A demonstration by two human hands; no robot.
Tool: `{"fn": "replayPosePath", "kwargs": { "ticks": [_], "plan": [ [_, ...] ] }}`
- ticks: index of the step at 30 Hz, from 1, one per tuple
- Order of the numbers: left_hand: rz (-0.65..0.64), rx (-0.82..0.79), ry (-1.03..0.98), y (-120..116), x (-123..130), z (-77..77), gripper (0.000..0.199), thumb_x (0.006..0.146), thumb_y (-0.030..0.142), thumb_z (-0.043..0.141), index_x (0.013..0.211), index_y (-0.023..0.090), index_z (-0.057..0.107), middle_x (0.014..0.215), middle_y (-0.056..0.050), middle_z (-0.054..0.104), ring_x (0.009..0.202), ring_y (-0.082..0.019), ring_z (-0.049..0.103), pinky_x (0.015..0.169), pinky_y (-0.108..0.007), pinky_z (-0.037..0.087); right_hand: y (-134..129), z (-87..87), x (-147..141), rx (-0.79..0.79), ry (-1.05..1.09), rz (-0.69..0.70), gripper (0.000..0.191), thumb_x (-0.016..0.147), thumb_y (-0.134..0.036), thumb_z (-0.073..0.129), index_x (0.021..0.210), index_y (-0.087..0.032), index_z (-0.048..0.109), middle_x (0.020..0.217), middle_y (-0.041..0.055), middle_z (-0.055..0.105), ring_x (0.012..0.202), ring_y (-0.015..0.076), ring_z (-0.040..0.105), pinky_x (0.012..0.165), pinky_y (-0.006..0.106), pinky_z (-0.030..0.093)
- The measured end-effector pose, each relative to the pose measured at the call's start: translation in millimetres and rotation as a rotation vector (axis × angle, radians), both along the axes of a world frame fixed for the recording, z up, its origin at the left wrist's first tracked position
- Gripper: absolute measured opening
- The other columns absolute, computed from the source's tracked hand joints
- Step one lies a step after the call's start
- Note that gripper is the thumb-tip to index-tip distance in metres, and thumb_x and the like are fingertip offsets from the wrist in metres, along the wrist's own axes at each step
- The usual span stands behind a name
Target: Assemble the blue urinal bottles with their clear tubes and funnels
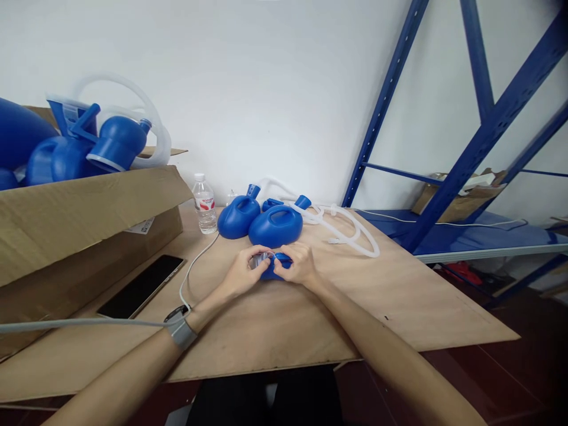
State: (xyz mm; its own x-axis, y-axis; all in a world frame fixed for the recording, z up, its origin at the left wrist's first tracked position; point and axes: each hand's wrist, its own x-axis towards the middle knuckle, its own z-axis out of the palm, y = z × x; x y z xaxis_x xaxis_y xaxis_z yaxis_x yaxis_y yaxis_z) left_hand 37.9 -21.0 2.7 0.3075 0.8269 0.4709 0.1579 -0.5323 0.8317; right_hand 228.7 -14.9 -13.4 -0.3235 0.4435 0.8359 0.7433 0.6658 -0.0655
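My left hand and my right hand meet over the wooden table, thumbs and fingertips closed on a small blue plastic part. A clear, shiny piece shows at the left fingers; whether it is joined to the blue part I cannot tell. Just beyond the hands stand two blue plastic jugs with handles, the nearer one and the farther one. Another blue piece lies behind them. White flexible tubing curls out to their right.
A cardboard box piled with blue jugs and tubing stands at left. Near it are a phone and a water bottle. A cable crosses by my left wrist. Blue shelving rises at right.
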Motion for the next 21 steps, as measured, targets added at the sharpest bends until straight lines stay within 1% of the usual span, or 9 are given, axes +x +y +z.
{"fn": "replayPosePath", "kwargs": {
  "ticks": [3, 5, 7, 10, 13, 15, 17, 19, 21],
  "plan": [
    [0.0, -0.024, 0.003, -0.2, 1.6, 1.0, 0.031, 0.089, 0.045, 0.062, 0.09, 0.019, 0.078, 0.095, -0.007, 0.08, 0.09, -0.024, 0.072, 0.085, -0.034, 0.055, 0.6, -3.6, 2.5, -0.063, -0.026, 0.004, 0.012, 0.08, -0.032, 0.061, 0.074, -0.023, 0.067, 0.065, 0.0035, 0.07, 0.06, 0.0187, 0.061, 0.063, 0.032, 0.042],
    [0.017, -0.029, 0.012, 0.7, 2.0, 1.5, 0.033, 0.089, 0.047, 0.062, 0.086, 0.019, 0.078, 0.091, -0.006, 0.08, 0.086, -0.024, 0.071, 0.081, -0.034, 0.055, 0.3, -5.0, 0.2, -0.086, -0.032, 0.012, 0.013, 0.083, -0.033, 0.062, 0.079, -0.023, 0.069, 0.069, 0.0044, 0.072, 0.063, 0.0195, 0.062, 0.065, 0.033, 0.043],
    [0.046, -0.036, 0.013, 1.5, 2.2, 1.7, 0.033, 0.088, 0.049, 0.063, 0.084, 0.019, 0.078, 0.089, -0.006, 0.08, 0.085, -0.024, 0.072, 0.08, -0.033, 0.055, 0.0, -3.4, -2.8, -0.077, -0.043, 0.018, 0.015, 0.086, -0.034, 0.061, 0.083, -0.022, 0.071, 0.07, 0.0045, 0.072, 0.064, 0.0196, 0.06, 0.065, 0.034, 0.042],
    [0.118, -0.056, -0.004, 2.7, 2.3, 1.4, 0.033, 0.087, 0.049, 0.064, 0.082, 0.019, 0.077, 0.085, -0.005, 0.079, 0.078, -0.022, 0.071, 0.075, -0.031, 0.054, 0.3, 5.8, -0.7, -0.055, -0.12, 0.026, 0.022, 0.091, -0.04, 0.061, 0.092, -0.021, 0.073, 0.078, 0.0064, 0.073, 0.073, 0.0221, 0.06, 0.069, 0.036, 0.044],
    [0.188, -0.074, -0.05, 7.0, -0.5, -0.8, 0.035, 0.088, 0.049, 0.064, 0.074, 0.019, 0.075, 0.076, -0.004, 0.076, 0.071, -0.02, 0.069, 0.068, -0.028, 0.053, 1.5, 16.5, 17.0, -0.096, -0.162, 0.014, 0.036, 0.095, -0.048, 0.058, 0.112, -0.019, 0.071, 0.098, 0.0104, 0.074, 0.09, 0.0269, 0.062, 0.082, 0.041, 0.047],
    [0.236, -0.096, -0.091, 13.6, -4.9, -4.2, 0.035, 0.088, 0.049, 0.064, 0.07, 0.02, 0.072, 0.073, -0.004, 0.074, 0.071, -0.02, 0.069, 0.069, -0.028, 0.052, 3.0, 18.4, 37.5, -0.188, -0.117, -0.047, 0.039, 0.099, -0.047, 0.052, 0.123, -0.02, 0.068, 0.108, 0.012, 0.072, 0.099, 0.0286, 0.063, 0.089, 0.042, 0.048],
    [0.302, -0.135, -0.135, 22.8, -10.7, -9.2, 0.035, 0.087, 0.049, 0.065, 0.07, 0.02, 0.071, 0.073, -0.005, 0.073, 0.074, -0.021, 0.071, 0.071, -0.029, 0.052, 5.1, 14.0, 60.8, -0.308, -0.077, -0.156, 0.04, 0.1, -0.047, 0.051, 0.125, -0.021, 0.068, 0.114, 0.0132, 0.07, 0.106, 0.031, 0.063, 0.093, 0.044, 0.049],
    [0.377, -0.174, -0.17, 32.7, -16.8, -14.4, 0.033, 0.086, 0.05, 0.063, 0.077, 0.019, 0.071, 0.077, -0.006, 0.072, 0.077, -0.022, 0.072, 0.072, -0.03, 0.053, 7.5, 5.4, 81.5, -0.452, -0.112, -0.236, 0.045, 0.097, -0.052, 0.054, 0.129, -0.023, 0.068, 0.12, 0.014, 0.067, 0.114, 0.0335, 0.061, 0.098, 0.047, 0.048],
    [0.431, -0.192, -0.181, 40.9, -22.1, -18.0, 0.033, 0.088, 0.05, 0.059, 0.087, 0.018, 0.069, 0.084, -0.007, 0.072, 0.081, -0.024, 0.072, 0.073, -0.032, 0.055, 10.0, -3.0, 95.1, -0.583, -0.181, -0.242, 0.047, 0.095, -0.055, 0.057, 0.132, -0.026, 0.067, 0.125, 0.0132, 0.065, 0.118, 0.0338, 0.059, 0.103, 0.049, 0.046]
  ]
}}
